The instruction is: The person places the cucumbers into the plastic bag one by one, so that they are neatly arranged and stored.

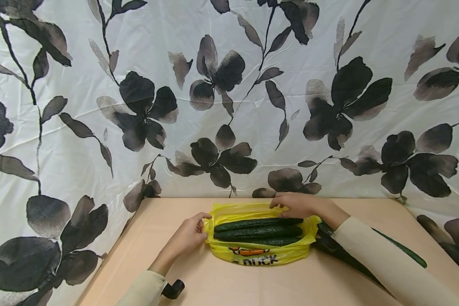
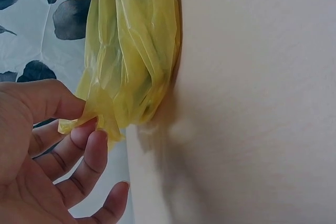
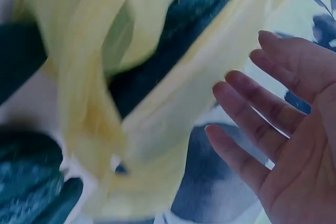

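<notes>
A yellow plastic bag (image 1: pixel 258 258) with printed lettering lies on the table, its mouth spread open. Several dark green cucumbers (image 1: pixel 258 233) lie side by side inside it. At the bag's left end my left hand (image 1: pixel 189 233) pinches a gathered corner between thumb and fingers; the left wrist view shows the thin plastic (image 2: pixel 134 51) stretched from that grip. My right hand (image 1: pixel 296 205) hovers over the far right rim of the bag. In the right wrist view its fingers (image 3: pixel 239 106) are spread and loosely bent beside the bag's edge, with nothing between them.
More cucumbers (image 1: pixel 403 248) lie on the table (image 1: pixel 222 284) to the right, partly hidden under my right forearm. Behind the table's far edge hangs a white cloth (image 1: pixel 267 123) with dark flower prints. A small black object (image 1: pixel 173 289) sits at my left wrist.
</notes>
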### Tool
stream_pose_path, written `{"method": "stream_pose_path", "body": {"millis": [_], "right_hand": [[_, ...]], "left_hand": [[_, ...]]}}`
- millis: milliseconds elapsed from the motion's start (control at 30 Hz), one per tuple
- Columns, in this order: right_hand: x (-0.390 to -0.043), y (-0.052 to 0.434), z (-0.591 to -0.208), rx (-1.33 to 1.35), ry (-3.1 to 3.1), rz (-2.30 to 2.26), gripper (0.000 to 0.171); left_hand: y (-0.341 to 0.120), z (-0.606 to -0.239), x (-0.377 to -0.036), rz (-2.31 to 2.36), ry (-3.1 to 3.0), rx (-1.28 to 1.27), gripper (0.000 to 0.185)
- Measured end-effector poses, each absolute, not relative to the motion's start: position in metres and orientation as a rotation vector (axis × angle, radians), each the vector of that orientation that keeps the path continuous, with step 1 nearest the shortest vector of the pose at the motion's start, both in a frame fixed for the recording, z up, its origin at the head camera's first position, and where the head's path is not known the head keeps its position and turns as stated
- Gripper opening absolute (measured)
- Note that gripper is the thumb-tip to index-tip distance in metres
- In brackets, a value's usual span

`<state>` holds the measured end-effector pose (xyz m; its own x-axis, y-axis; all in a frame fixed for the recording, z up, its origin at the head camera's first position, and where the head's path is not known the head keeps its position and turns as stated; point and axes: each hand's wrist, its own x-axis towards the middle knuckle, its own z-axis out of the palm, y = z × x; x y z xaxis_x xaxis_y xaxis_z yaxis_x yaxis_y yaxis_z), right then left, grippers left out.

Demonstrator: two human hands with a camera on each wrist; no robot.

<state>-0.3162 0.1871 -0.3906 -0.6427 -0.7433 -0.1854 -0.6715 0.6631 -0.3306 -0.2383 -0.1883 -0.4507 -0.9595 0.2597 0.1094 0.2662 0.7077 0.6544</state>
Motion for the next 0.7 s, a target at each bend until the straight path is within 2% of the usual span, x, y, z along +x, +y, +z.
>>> {"method": "stream_pose_path", "body": {"millis": [200,400,700], "right_hand": [[-0.311,0.214,-0.378,-1.119,2.608,-0.398,0.037],[-0.305,0.236,-0.372,-1.084,2.632,-0.436,0.044],[-0.297,0.270,-0.375,-1.005,2.671,-0.449,0.044]], "left_hand": [[-0.189,-0.451,-0.238,-1.115,-2.890,-0.466,0.052],[-0.190,-0.451,-0.238,-1.116,-2.886,-0.463,0.052],[-0.190,-0.449,-0.237,-1.126,-2.901,-0.446,0.052]]}}
